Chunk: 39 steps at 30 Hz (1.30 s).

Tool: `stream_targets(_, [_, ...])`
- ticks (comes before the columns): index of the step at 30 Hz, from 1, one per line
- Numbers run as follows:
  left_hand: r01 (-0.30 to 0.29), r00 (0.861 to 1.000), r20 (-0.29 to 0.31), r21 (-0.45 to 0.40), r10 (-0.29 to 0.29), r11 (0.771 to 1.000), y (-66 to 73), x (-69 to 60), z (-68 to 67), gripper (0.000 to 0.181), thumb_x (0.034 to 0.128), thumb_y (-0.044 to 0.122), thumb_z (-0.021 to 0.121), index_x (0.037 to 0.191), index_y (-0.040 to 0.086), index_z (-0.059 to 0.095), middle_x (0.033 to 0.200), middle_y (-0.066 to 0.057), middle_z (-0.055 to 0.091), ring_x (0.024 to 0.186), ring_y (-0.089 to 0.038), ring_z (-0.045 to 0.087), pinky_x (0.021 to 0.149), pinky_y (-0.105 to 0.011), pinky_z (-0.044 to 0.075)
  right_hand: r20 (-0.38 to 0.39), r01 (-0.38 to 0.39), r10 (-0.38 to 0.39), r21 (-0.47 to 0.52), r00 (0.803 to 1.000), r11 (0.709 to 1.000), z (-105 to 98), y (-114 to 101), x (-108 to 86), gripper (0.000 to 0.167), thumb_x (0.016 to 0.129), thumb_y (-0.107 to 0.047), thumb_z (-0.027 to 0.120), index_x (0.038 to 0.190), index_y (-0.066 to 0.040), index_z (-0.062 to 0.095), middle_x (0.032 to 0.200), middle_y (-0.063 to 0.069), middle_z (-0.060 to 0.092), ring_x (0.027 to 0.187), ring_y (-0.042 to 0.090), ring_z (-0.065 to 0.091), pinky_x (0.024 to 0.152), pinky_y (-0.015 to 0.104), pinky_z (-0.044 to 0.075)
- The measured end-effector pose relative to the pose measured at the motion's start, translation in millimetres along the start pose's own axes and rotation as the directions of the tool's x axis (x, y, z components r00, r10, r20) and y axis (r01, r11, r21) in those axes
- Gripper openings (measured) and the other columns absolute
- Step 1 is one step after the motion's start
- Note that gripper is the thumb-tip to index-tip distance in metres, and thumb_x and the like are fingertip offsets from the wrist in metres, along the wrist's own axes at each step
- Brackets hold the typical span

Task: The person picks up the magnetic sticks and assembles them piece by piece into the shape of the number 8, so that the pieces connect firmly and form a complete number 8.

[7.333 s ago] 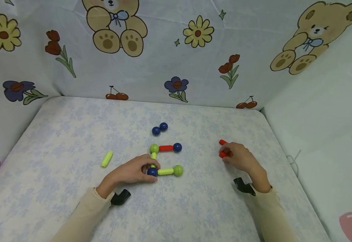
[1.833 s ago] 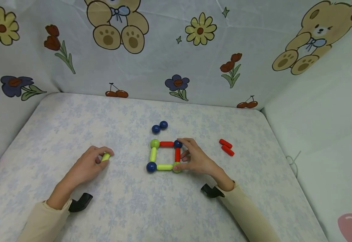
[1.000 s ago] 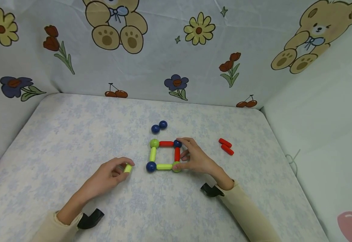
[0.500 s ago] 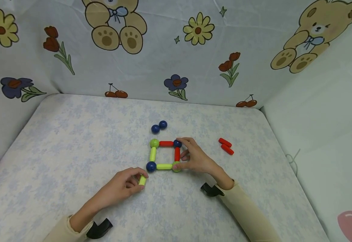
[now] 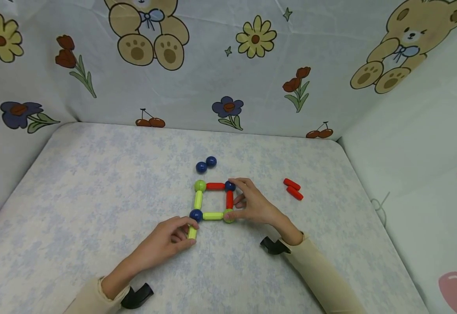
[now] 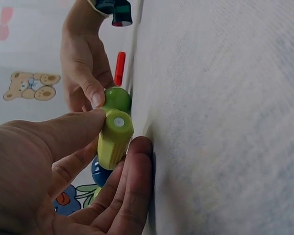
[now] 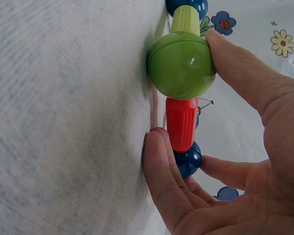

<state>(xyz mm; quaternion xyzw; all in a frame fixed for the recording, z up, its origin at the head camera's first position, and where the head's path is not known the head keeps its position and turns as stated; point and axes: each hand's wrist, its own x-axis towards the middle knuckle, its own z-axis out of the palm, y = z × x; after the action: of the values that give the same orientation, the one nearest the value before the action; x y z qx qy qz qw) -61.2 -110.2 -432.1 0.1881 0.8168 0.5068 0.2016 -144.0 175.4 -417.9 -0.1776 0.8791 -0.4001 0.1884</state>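
Note:
My left hand (image 5: pixel 168 240) pinches a yellow-green magnetic building stick (image 6: pixel 113 142) between thumb and fingers. In the head view the stick's far end meets, or nearly meets, the blue ball (image 5: pixel 196 215) at the square's near left corner. The square lies flat: yellow-green sticks at left (image 5: pixel 199 200) and near side (image 5: pixel 213 216), red sticks at far side (image 5: pixel 215 186) and right (image 7: pixel 182 124). Its right side is held by my right hand (image 5: pixel 257 207), thumb on the green ball (image 7: pixel 181 66), index finger on the blue ball (image 7: pixel 188 161). Another green ball (image 5: pixel 200 186) forms the far left corner.
Two loose blue balls (image 5: pixel 201 167) lie beyond the square. To the right, two red sticks (image 5: pixel 295 192) lie side by side on the patterned tabletop (image 5: pixel 95 183). A printed cloth (image 5: pixel 197 87) stands behind the table.
My left hand picked up the yellow-green stick at the left and carried it right to the near left corner. Earlier, a red stick was added as the square's right side; my right hand has since stayed there.

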Motion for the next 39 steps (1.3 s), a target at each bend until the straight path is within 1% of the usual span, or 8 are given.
stream_targets(5, [0.0,1.0,-0.006,0.02,0.0,1.0,-1.2,1.7,0.8,0.027,0.0955,0.025,0.07,0.12,0.014,0.065,0.107,-0.004,0.063,0.085,-0.009,0.063,0.073,-0.025,0.055,0.0,-0.003,0.003,-0.003,1.0,1.0,0,-1,0.0,0.1,0.077,-0.028,0.089,0.157,-0.011,0.031,0.154,0.015,0.028,0.103,0.022,0.062,0.091,0.036,0.055])
stream_targets(10, [0.008,1.0,0.021,0.031,-0.009,0.999,-0.7,1.3,-2.7,0.029,0.0963,0.029,0.069,0.122,0.016,0.065,0.107,-0.003,0.065,0.086,-0.009,0.065,0.074,-0.026,0.055,0.0,-0.005,0.005,-0.002,1.0,1.0,0,-2,-0.2,0.1,0.076,-0.029,0.09,0.156,-0.011,0.032,0.154,0.015,0.028,0.102,0.021,0.062,0.091,0.036,0.055])
stream_targets(15, [0.019,0.998,0.057,0.055,-0.022,0.998,2.1,0.8,-13.6,0.032,0.0972,0.033,0.067,0.127,0.02,0.065,0.114,-0.003,0.064,0.088,-0.011,0.065,0.074,-0.027,0.053,0.001,-0.003,0.003,0.013,1.0,1.0,0,-2,-0.6,0.101,0.076,-0.028,0.09,0.156,-0.011,0.031,0.154,0.015,0.028,0.103,0.022,0.061,0.092,0.037,0.055])
stream_targets(20, [-0.015,1.0,0.005,0.098,0.015,0.995,5.7,7.4,-29.9,0.031,0.0981,0.027,0.066,0.128,0.018,0.064,0.119,-0.007,0.065,0.092,-0.014,0.064,0.076,-0.031,0.053,-0.001,0.0,0.0,0.015,1.0,1.0,0,-1,-0.6,0.101,0.076,-0.028,0.09,0.156,-0.01,0.031,0.155,0.015,0.027,0.103,0.022,0.061,0.091,0.037,0.055])
stream_targets(25, [0.018,0.996,-0.089,0.148,-0.005,0.989,5.8,25.6,-46.1,0.029,0.0987,0.024,0.066,0.126,0.015,0.065,0.117,-0.009,0.067,0.096,-0.018,0.065,0.078,-0.036,0.053,0.003,-0.002,0.002,0.017,1.0,1.0,0,-1,-0.5,0.102,0.076,-0.029,0.09,0.157,-0.011,0.031,0.155,0.016,0.027,0.103,0.022,0.061,0.092,0.037,0.055])
stream_targets(32, [0.049,0.978,-0.209,0.163,-0.014,0.985,-7.5,62.4,-66.9,0.032,0.0989,0.019,0.065,0.129,0.008,0.063,0.125,-0.016,0.065,0.108,-0.033,0.064,0.083,-0.044,0.054,0.007,-0.003,0.003,0.005,1.0,1.0,-1,0,-0.4,0.102,0.077,-0.03,0.089,0.157,-0.011,0.029,0.155,0.016,0.027,0.103,0.022,0.061,0.091,0.037,0.055])
stream_targets(36, [0.074,0.971,-0.238,0.139,-0.039,0.988,-13.3,84.1,-74.3,0.037,0.0999,0.02,0.063,0.135,0.011,0.059,0.134,-0.018,0.06,0.116,-0.036,0.061,0.088,-0.048,0.053,0.009,-0.004,0.004,0.001,1.0,1.0,-1,0,0.0,0.102,0.077,-0.031,0.089,0.157,-0.011,0.029,0.155,0.016,0.027,0.102,0.022,0.062,0.091,0.037,0.055])
stream_targets(39, [0.065,0.971,-0.236,0.107,-0.038,0.992,-14.5,98.5,-75.3,0.039,0.1002,0.021,0.063,0.138,0.012,0.057,0.139,-0.018,0.057,0.121,-0.037,0.059,0.092,-0.05,0.052,0.01,-0.007,0.007,0.001,1.0,1.0,-1,1,0.4,0.102,0.077,-0.032,0.089,0.157,-0.012,0.03,0.155,0.015,0.027,0.102,0.022,0.061,0.091,0.037,0.055])
